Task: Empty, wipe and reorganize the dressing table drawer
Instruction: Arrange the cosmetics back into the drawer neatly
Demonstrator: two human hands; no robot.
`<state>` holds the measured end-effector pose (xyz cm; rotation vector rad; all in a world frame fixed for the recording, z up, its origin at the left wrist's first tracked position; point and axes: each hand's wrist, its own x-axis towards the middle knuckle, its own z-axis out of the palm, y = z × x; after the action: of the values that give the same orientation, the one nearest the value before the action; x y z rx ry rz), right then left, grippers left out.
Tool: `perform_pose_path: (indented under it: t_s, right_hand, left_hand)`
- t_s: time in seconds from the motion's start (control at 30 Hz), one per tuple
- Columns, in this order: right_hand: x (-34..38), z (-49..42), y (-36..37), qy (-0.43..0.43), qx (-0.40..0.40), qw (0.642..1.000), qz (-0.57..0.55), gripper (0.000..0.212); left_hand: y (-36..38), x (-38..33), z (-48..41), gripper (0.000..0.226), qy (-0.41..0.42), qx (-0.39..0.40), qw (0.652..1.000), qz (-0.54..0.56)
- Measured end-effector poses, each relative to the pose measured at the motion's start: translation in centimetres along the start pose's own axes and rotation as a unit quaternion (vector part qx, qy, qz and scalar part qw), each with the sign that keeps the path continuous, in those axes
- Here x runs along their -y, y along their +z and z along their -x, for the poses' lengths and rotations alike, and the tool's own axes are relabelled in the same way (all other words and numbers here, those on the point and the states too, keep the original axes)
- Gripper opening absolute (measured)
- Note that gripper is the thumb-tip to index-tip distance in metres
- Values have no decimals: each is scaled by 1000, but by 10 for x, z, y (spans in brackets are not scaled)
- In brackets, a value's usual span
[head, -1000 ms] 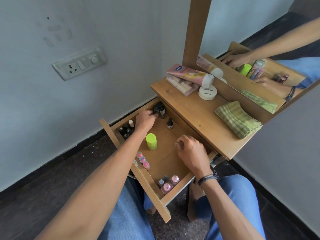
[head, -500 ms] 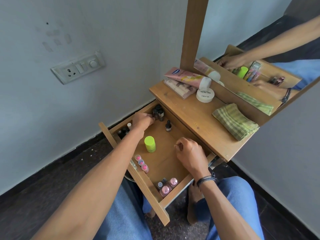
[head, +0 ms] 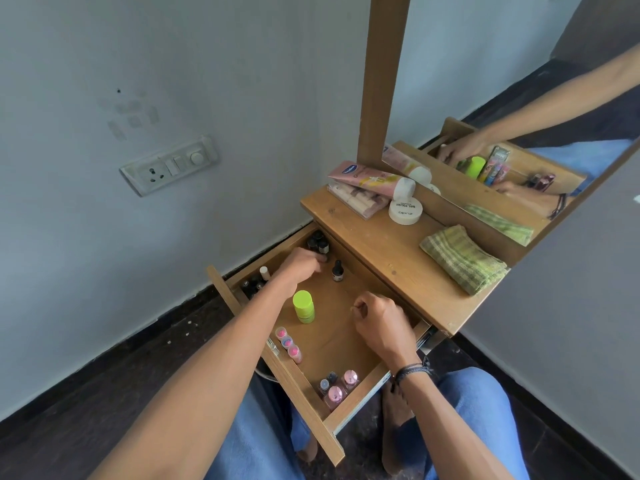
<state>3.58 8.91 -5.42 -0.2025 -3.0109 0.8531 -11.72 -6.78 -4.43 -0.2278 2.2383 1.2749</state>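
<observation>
I see the drawer pulled open below the tabletop. Left hand at its far corner, fingers curled round a dark bottle. Right hand mid-drawer, fingers curled under; can't tell if they pinch anything.

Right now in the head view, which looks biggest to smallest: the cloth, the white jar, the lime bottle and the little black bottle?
1. cloth
2. white jar and lime bottle: about alike, so I won't rank them
3. black bottle
</observation>
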Motion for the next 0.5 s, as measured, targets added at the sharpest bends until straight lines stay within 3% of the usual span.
perform_pose_path:
  t_s: [0.5]
  right_hand:
    - [-3,-5,3,12,13,1000,0,10]
  left_hand:
    - [-4,5,-9,48,27,12,998,-49]
